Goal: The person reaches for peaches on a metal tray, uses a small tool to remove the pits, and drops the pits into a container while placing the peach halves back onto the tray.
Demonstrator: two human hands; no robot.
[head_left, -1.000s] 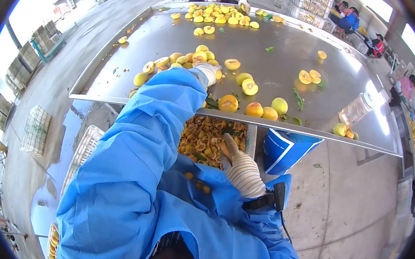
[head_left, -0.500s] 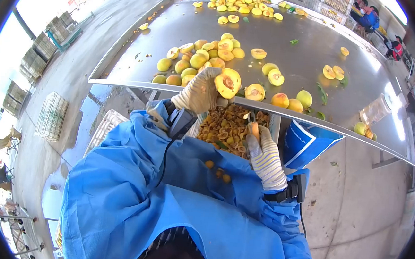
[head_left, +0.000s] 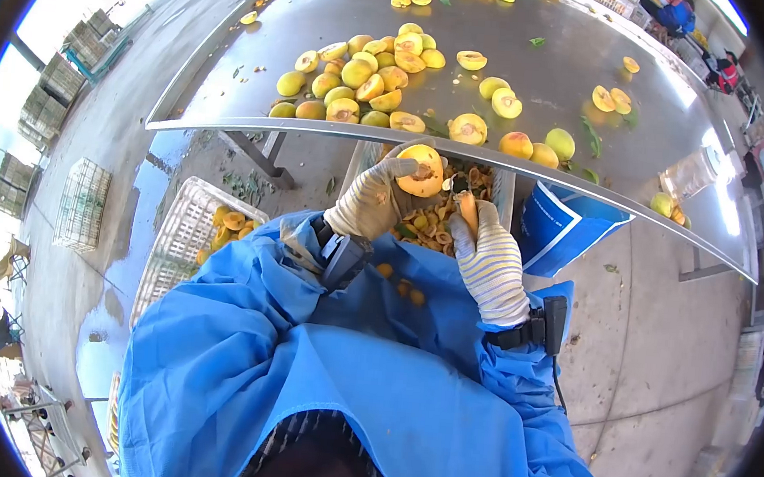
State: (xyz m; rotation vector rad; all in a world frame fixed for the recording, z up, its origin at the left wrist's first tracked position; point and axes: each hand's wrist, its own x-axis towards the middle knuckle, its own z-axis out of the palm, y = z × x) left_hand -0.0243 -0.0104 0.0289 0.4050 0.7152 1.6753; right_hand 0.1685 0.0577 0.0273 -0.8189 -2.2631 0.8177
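Note:
Held up by my gloved left hand [head_left: 367, 200] is a yellow peach half [head_left: 422, 173], its cut face showing a hollow with reddish-brown traces. My gloved right hand [head_left: 493, 267] is wrapped around the wooden handle of a small pitting tool [head_left: 468, 211]. Its short metal tip points up, right beside the peach half's edge. Both hands are just in front of the metal table [head_left: 354, 132]. Below them stands a crate of brown pits and scraps [head_left: 432, 228], partly hidden by my hands and blue apron.
Near the table's front edge lies a pile of whole and halved peaches [head_left: 356, 73]. A clear plastic jar [head_left: 687, 176] rests at the right. Underneath are a blue bag [head_left: 555, 230] and, to the left, a white crate [head_left: 168, 256] with peach halves.
My left hand has come down from the table edge with the peach half, close to the tool in my right hand. The view has tilted down, showing more of the left crate.

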